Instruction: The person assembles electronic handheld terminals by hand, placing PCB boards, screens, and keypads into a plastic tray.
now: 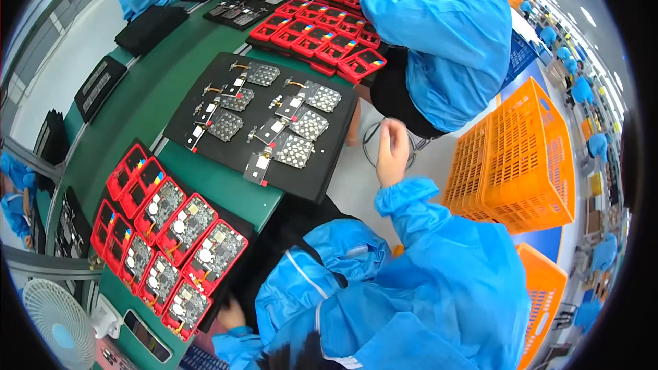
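Right of the black board (257, 113) of illegibly marked modules (295, 150), the right hand (392, 156) seems pinched; below it, I cannot tell the left hand's (232, 315) grip.

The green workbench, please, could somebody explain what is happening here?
The person's right hand is raised beside a black board bearing small electronic parts; I cannot tell whether it holds anything. The left hand is low, near red frames, some containing circuit boards. Further along, a co-worker has hands by other red frames.
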